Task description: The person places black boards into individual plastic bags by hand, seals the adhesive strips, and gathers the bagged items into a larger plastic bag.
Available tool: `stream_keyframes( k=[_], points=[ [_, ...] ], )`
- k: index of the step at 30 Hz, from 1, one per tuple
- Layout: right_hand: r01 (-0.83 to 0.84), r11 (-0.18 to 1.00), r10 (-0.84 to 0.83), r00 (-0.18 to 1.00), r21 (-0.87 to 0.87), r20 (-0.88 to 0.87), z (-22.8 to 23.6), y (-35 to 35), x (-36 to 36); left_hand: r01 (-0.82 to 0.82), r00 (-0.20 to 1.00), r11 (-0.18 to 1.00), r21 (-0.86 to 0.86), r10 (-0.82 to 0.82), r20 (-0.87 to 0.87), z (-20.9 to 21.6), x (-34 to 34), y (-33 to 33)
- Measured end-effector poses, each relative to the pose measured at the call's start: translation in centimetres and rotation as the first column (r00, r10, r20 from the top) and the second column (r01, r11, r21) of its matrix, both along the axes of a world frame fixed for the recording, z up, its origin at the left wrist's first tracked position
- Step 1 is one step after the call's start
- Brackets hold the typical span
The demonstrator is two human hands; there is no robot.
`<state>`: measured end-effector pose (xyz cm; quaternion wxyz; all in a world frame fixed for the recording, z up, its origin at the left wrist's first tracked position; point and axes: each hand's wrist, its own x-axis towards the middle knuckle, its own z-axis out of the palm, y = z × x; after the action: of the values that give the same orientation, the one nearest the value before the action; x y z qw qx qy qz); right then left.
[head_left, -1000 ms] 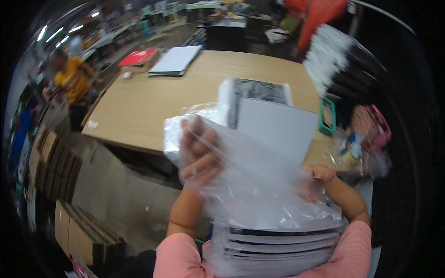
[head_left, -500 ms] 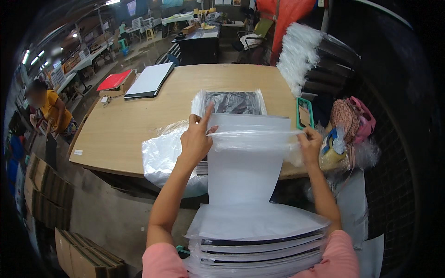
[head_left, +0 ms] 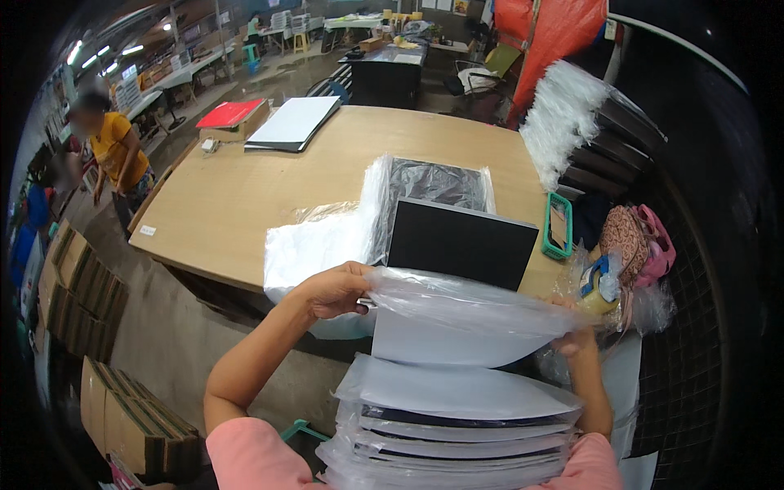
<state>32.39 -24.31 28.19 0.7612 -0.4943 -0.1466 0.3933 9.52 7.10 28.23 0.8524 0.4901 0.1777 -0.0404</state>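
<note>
A clear plastic bag (head_left: 482,304) stretches between my two hands, around a flat panel. The panel's black upper part (head_left: 457,243) sticks out above the bag, and its white lower part (head_left: 425,339) shows below and through the film. My left hand (head_left: 339,291) pinches the bag's left edge. At the right edge, my right hand (head_left: 574,328) grips the film, its fingers partly veiled by plastic. Closer to me lies a stack of bagged white and black panels (head_left: 465,408). Beyond the held panel, a plastic-covered black stack (head_left: 437,186) rests on the table.
The wooden table (head_left: 220,184) holds loose clear bags (head_left: 310,249), a white-topped pile (head_left: 294,122), a red folder (head_left: 233,113) and a green basket (head_left: 559,237). Tape (head_left: 600,298) and bags lie at right, below tall wrapped stacks (head_left: 563,122). A person (head_left: 118,151) is at left.
My hands have come down toward me, spreading the bag wider along the panel. The panel's black part now shows beyond the bag. The view has shifted, and my left index finger is no longer raised.
</note>
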Motion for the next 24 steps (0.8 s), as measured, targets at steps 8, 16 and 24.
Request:
stream_keyframes(
  k=[8, 16, 24],
  points=[
    [-0.38, 0.909, 0.411, 0.883, -0.168, 0.228, -10.5, -3.9, -1.4, 0.134, 0.983, 0.822, -0.553, -0.179, -0.029, -16.7, -4.6, -0.5],
    [-0.229, 0.835, 0.454, 0.801, -0.499, 0.391, -21.0, -2.7, -1.3, -0.16, 0.967, 0.964, -0.213, 0.11, -0.23, -31.2, -7.4, -1.6],
    [0.164, 0.649, 0.385, 0.771, -0.743, 0.507, -25.0, -7.5, 0.7, 0.14, 0.989, 0.8, 0.583, -0.082, -0.125, -12.3, -7.1, 4.8]
  ],
)
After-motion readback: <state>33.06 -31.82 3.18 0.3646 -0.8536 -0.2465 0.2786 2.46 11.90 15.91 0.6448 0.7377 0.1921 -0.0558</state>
